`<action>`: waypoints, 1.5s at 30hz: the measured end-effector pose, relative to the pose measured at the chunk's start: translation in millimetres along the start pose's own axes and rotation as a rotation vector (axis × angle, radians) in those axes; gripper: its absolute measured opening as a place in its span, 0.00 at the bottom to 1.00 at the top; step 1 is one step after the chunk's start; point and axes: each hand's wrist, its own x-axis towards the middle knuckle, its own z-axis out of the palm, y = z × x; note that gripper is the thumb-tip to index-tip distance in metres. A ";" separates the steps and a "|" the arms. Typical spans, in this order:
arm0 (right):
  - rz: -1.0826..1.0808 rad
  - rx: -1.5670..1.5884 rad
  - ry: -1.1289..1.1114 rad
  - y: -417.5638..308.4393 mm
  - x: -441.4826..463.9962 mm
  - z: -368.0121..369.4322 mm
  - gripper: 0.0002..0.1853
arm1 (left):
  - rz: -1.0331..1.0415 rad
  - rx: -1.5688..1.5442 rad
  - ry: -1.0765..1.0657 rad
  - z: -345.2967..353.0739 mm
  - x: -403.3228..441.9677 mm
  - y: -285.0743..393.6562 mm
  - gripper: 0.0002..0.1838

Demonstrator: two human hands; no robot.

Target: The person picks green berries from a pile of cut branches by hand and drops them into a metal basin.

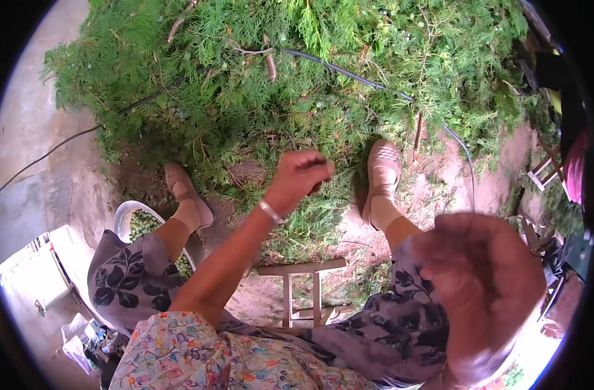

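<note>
My left hand (pixel 299 179), with a pale bracelet on its wrist, hangs over the near edge of a large heap of cut green conifer branches (pixel 323 84). Its fingers are curled and pressed together; whatever may be between them is too small to make out. Close to the camera on the right, my right hand (pixel 485 273) is raised above my right knee. Motion smears its fingers, which look bent, and I cannot see anything held. Small green cones or berries (pixel 144 224) fill part of a white basin (pixel 123 214) beside my left leg.
A black cable (pixel 336 68) runs across the branches and down to the ground on both sides. Between my legs stands a low wooden stool (pixel 302 268). My two shoes (pixel 384 166) rest at the heap's edge. Bags and other items (pixel 92 341) lie at lower left.
</note>
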 end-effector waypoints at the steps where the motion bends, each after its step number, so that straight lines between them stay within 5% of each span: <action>1: -0.006 -0.003 0.004 -2.7 3.1 0.9 0.23 | 0.153 -0.017 0.005 2.6 -11.1 28.9 0.06; 3: 0.285 0.364 0.078 -6.1 11.7 5.1 0.30 | 0.431 0.022 -0.011 15.7 -32.0 87.0 0.09; 5: 0.310 0.429 0.094 -3.7 18.0 5.8 0.33 | 0.839 0.267 -0.081 31.5 -48.0 132.1 0.15; 7: 0.473 0.936 -0.005 0.0 26.0 4.1 0.34 | 1.073 0.320 -0.209 47.1 -52.8 159.5 0.21; 12: 0.461 0.830 -0.026 -0.3 19.1 -1.3 0.21 | 0.722 0.232 0.042 17.8 -14.8 124.9 0.18; 15: 0.356 0.931 -0.063 -4.0 17.6 -12.8 0.18 | 0.265 0.779 -0.056 7.2 43.0 46.4 0.29; 17: 0.349 0.964 0.012 -10.8 20.1 -8.7 0.17 | 0.198 1.091 -0.066 5.9 73.6 -21.3 0.38; 19: 0.305 0.982 0.047 -7.8 20.3 -10.1 0.17 | -0.236 1.286 -0.196 11.9 73.6 -62.6 0.46; 23: 0.340 0.957 0.053 -5.3 18.5 -12.0 0.17 | -0.226 1.422 -0.549 41.3 -17.3 -96.9 0.46; 26: 0.296 0.976 0.082 -3.4 15.6 -9.4 0.15 | -0.155 1.426 -0.521 35.3 -81.7 -139.1 0.41; 31: 0.212 0.956 0.076 -2.1 11.1 -9.3 0.14 | -0.153 1.371 -0.807 13.4 -82.7 -133.4 0.26; 32: 0.193 0.963 0.056 -0.8 11.0 -10.1 0.14 | -0.089 1.246 -0.502 14.2 -73.7 -123.7 0.15; 34: 0.137 0.847 -0.079 10.5 14.7 -22.1 0.14 | 0.067 1.195 -0.111 10.2 -35.9 -118.5 0.10; 36: 0.083 0.724 -0.215 13.6 17.7 -25.2 0.14 | 0.199 1.149 0.064 -7.3 11.7 -117.6 0.08; 38: 0.230 0.936 -0.035 9.4 16.8 -21.2 0.09 | 0.324 1.107 0.214 -24.2 54.9 -127.9 0.10; 41: 0.348 0.813 -0.217 14.9 13.1 -30.4 0.21 | 0.208 1.160 0.141 -12.1 72.7 -100.5 0.13; 42: 0.132 0.848 -0.079 12.5 16.3 -19.7 0.15 | 0.116 1.172 0.085 -7.2 76.1 -98.0 0.16; 45: 0.119 0.746 -0.048 10.7 16.2 -17.3 0.15 | 0.103 1.383 0.045 -1.6 84.8 -110.8 0.18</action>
